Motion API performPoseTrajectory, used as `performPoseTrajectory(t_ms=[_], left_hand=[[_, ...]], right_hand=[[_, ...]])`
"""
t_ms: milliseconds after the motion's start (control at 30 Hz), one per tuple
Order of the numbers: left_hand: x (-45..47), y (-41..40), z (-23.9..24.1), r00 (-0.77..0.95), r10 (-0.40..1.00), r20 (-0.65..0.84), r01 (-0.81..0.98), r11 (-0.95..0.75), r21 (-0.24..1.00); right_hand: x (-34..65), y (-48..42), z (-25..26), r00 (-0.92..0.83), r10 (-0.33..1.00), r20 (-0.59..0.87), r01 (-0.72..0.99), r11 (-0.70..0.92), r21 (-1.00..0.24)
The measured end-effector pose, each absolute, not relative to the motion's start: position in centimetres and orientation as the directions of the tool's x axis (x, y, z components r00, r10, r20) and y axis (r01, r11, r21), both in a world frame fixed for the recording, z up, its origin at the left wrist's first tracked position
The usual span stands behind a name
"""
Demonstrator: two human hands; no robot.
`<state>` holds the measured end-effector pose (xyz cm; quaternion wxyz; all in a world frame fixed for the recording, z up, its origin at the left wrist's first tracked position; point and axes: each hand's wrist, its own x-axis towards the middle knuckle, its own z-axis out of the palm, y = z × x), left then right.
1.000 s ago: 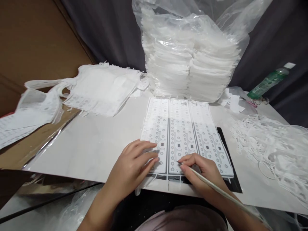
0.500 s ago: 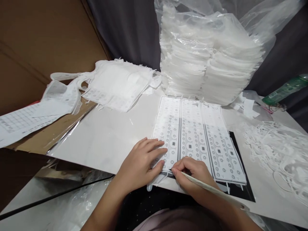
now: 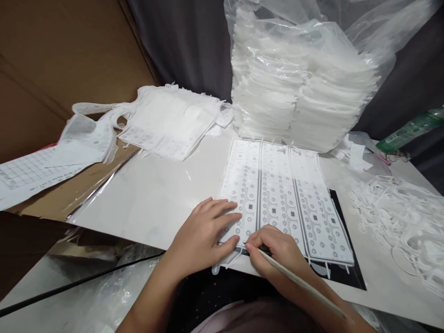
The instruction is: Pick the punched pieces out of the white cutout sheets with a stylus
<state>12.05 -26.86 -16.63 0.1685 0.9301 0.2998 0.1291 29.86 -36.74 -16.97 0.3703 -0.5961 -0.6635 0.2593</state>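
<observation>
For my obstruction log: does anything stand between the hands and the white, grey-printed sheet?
Nothing visible does. The left hand lies over the near left corner of the white, grey-printed sheet; the right hand holds a slender, pale-handled tool, its tip at the near edge. The white stack in clear plastic stands beyond.

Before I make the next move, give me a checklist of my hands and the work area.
1. Left hand spread over the printed sheet's left side: ok.
2. Slim pale tool gripped in right hand: ok.
3. Tool tip touching the sheet: cannot tell; it is by the near edge.
4. Black mat under the whole sheet: cannot tell, mostly hidden.
5. Heap of white strips apart from the sheet: ok.
</observation>
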Motion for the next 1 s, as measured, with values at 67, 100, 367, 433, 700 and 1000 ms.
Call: performPoseTrajectory(t_ms=[67,100,367,433,700,1000], left_hand=[[12.0,-26.9,-16.7,0.789,0.599,0.137,0.513,-0.765,0.390],[11.9,-26.9,-16.7,0.790,0.598,0.135,0.513,-0.765,0.391],[12.1,-26.7,-16.7,0.793,0.593,0.136,0.493,-0.758,0.427],[12.0,-26.7,-16.8,0.799,0.584,0.142,0.481,-0.763,0.432],[8.3,-26.4,-16.4,0.738,0.642,0.208,0.466,-0.707,0.532],[7.0,-25.9,-16.7,0.795,0.593,0.128,0.455,-0.721,0.523]], right_hand=[[29.3,-37.1,-17.6,-0.057,0.945,0.321,0.696,0.268,-0.666],[29.0,-37.4,-18.0,-0.090,0.922,0.377,0.757,0.309,-0.576],[29.0,-38.6,-19.7,-0.241,0.888,0.393,0.894,0.360,-0.265],[29.9,-38.0,-18.9,-0.108,0.904,0.413,0.873,0.285,-0.395],[29.1,-36.4,-16.3,0.106,0.991,0.077,0.490,0.015,-0.871],[26.4,-35.1,-16.5,0.015,0.997,0.077,0.465,0.061,-0.883]])
